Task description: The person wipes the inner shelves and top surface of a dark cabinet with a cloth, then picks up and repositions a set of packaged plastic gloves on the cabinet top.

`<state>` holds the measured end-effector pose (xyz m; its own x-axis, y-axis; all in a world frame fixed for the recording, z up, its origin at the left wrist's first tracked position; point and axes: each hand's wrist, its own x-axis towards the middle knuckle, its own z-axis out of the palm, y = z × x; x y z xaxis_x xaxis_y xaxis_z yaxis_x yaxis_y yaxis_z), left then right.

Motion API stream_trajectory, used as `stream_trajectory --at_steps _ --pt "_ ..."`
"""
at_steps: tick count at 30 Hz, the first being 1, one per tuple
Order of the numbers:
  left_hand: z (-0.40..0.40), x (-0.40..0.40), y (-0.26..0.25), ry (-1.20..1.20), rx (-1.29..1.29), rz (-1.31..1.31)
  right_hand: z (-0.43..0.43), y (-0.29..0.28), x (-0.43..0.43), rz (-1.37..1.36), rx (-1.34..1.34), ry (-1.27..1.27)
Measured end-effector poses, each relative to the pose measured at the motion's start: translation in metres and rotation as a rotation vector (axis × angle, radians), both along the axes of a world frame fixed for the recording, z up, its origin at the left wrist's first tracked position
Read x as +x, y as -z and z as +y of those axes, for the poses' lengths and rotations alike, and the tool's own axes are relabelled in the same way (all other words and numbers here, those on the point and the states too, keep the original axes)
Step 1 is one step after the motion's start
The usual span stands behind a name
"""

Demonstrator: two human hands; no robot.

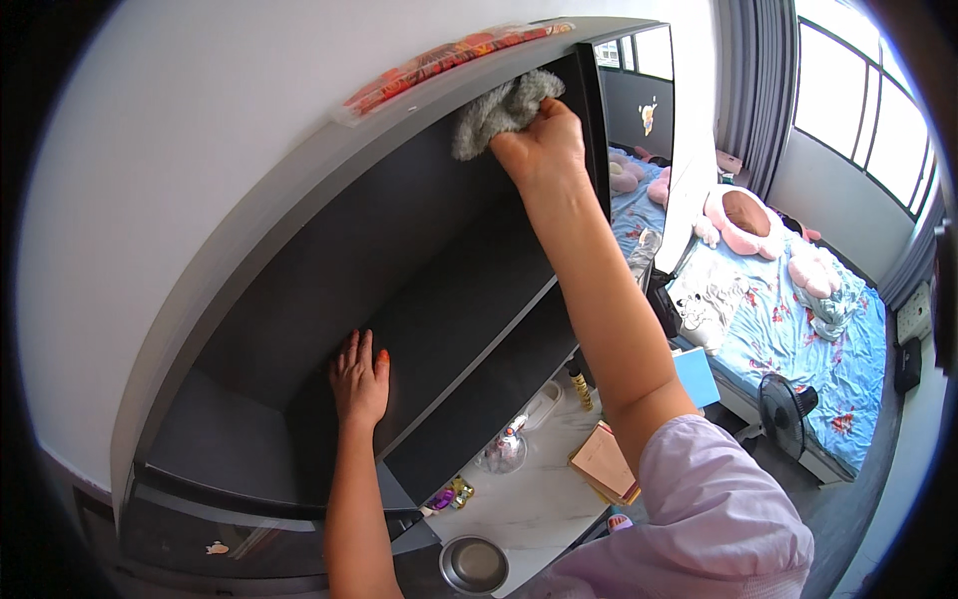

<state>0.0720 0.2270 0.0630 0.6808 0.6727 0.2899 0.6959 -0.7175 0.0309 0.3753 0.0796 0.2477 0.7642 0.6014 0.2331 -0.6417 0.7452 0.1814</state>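
Note:
My right hand (550, 142) grips a crumpled grey fluffy cloth (498, 112) against the upper right corner of a dark wall cabinet (359, 217), near its front frame. Lower down, my left hand (359, 382) rests with spread fingers on the shelf board (464, 284) inside the same cabinet; nothing is held in it. An orange stain shows on the left thumb. The cabinet door with a glossy face (636, 97) stands swung out at the right, and another glossy door (217, 535) is swung out at the lower left.
On the cabinet top lies a red patterned packet (456, 64). Below, a marble-look tabletop (516, 502) carries a metal bowl (474, 564), a clear round container (503, 453) and notebooks (606, 462). At right stand a fan (782, 412) and a bed with blue bedding (838, 374).

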Motion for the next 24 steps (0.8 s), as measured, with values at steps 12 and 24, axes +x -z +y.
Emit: stream_trajectory --at_steps 12,24 --pt "-0.001 -0.001 0.004 0.0 0.03 -0.012 -0.004 0.037 -0.017 -0.165 0.057 -0.09" --pt "0.0 -0.003 0.006 0.008 0.021 -0.019 -0.012 0.023 -0.023 -0.246 0.342 -0.189"
